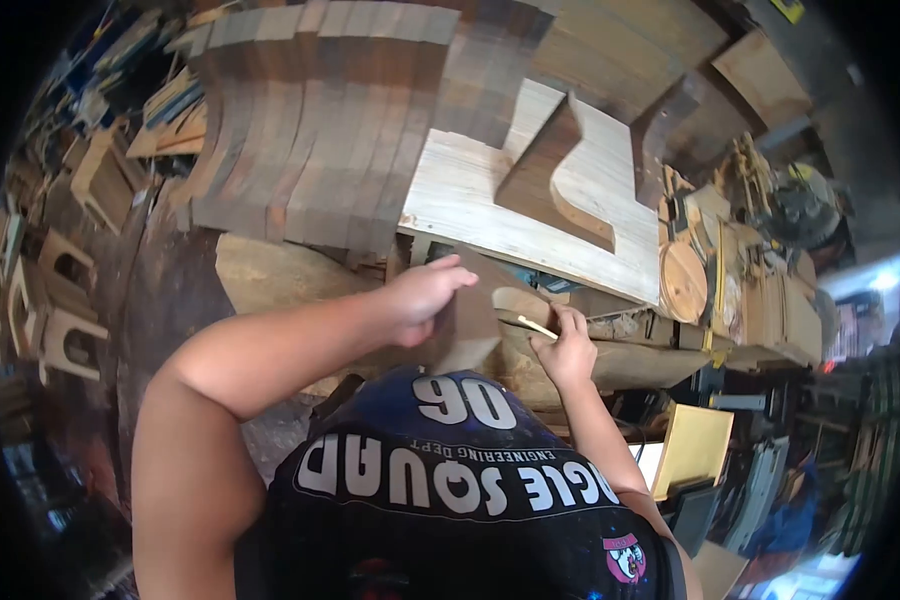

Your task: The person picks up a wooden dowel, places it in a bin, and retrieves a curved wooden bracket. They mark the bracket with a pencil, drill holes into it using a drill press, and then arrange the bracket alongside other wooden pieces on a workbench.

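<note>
Close to my body I hold a curved brown wooden piece (475, 320), its pale cut edge turned toward me. The fingers of my left hand (428, 298) are wrapped over its left end. My right hand (568, 350) is at its narrower right end, with a thin yellow pencil-like stick (537, 327) under the fingers; the exact grip is partly hidden. Beyond my hands, a similar curved wooden piece (560, 175) lies on a whitish board (460, 190).
Several curved wooden pieces (320, 120) stand in a row at the back left. A round wooden disc (683, 280) and a dark machine (805, 210) are on the right. Wooden frames (70, 330) stand at far left, and a yellow panel (695, 445) is at lower right.
</note>
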Motion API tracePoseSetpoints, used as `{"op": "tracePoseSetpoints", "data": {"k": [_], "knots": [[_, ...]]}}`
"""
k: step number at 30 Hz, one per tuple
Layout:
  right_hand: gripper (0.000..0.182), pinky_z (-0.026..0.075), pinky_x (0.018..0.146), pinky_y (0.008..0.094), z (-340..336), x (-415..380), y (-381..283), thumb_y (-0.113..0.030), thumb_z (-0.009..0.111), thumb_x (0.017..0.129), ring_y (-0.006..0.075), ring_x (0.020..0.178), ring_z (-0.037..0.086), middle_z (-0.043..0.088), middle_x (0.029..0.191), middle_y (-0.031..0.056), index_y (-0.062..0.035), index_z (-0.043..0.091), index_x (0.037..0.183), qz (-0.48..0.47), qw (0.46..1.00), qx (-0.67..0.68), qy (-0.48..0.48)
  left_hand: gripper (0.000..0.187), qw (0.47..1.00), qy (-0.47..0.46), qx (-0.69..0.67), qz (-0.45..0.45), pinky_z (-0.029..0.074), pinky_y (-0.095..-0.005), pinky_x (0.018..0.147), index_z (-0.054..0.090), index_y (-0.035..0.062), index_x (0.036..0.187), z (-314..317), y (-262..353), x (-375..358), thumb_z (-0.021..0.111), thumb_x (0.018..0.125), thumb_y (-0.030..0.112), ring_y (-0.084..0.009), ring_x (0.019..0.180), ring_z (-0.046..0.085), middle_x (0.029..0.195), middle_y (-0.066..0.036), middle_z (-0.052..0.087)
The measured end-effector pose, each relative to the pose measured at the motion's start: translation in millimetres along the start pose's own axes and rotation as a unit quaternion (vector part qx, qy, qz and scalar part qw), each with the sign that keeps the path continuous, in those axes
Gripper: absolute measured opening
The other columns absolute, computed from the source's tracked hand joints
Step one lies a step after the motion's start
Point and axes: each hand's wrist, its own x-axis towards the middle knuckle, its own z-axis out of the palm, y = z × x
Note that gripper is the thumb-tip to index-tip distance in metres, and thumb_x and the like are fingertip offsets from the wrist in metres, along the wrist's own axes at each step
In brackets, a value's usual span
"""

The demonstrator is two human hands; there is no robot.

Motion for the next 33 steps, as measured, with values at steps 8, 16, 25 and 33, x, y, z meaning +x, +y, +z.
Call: {"op": "tracePoseSetpoints", "data": {"k": [8, 16, 25, 33], "knots": [[0.054, 0.059, 0.090, 0.0489, 11, 83, 51, -0.016, 0.080, 0.086, 0.0365, 0.113, 0.070, 0.070, 0.130, 0.0127, -0.0159, 0.066, 0.138, -0.094, 0.995, -0.008, 0.041, 0.073, 0.990, -0.027, -0.101, 0.099, 0.061, -0.0424, 0.083, 0.035, 0.0094, 0.163, 61, 18, 8, 0.068, 0.102, 0.031, -0.0244, 0.103, 0.069, 0.131, -0.013, 0.063], [0.051, 0.054, 0.101, 0.0483, 21, 179, 77, -0.013, 0.081, 0.085, 0.0421, 0.117, 0.068, 0.072, 0.125, 0.0222, -0.0084, 0.068, 0.134, -0.104, 0.993, -0.007, -0.059, 0.071, 0.953, 0.054, 0.054, 0.294, 0.055, -0.0322, 0.081, 0.039, -0.0009, 0.161, 62, 26, 145, 0.057, 0.111, 0.045, -0.0155, 0.096, 0.065, 0.111, -0.009, 0.067], [0.072, 0.049, 0.115, 0.0421, 40, 173, 79, -0.028, 0.086, 0.087, 0.0355, 0.138, 0.058, 0.055, 0.156, 0.0201, -0.0133, 0.059, 0.152, 0.012, 0.997, -0.077, -0.014, 0.114, 0.790, 0.185, 0.387, 0.438, 0.037, -0.0480, 0.124, 0.030, 0.0017, 0.163, 18, 41, 196, 0.092, 0.078, 0.045, -0.0447, 0.150, 0.039, 0.162, -0.030, 0.035], [0.069, 0.048, 0.115, 0.0438, 53, 179, 69, -0.032, 0.078, 0.093, 0.0367, 0.140, 0.056, 0.050, 0.159, 0.0206, -0.0118, 0.054, 0.155, 0.100, 0.989, -0.102, 0.024, 0.127, 0.774, 0.135, 0.411, 0.462, 0.028, -0.0493, 0.130, 0.014, 0.0040, 0.168, 25, 50, 240, 0.091, 0.079, 0.050, -0.0423, 0.158, 0.028, 0.172, -0.028, 0.023]]}}
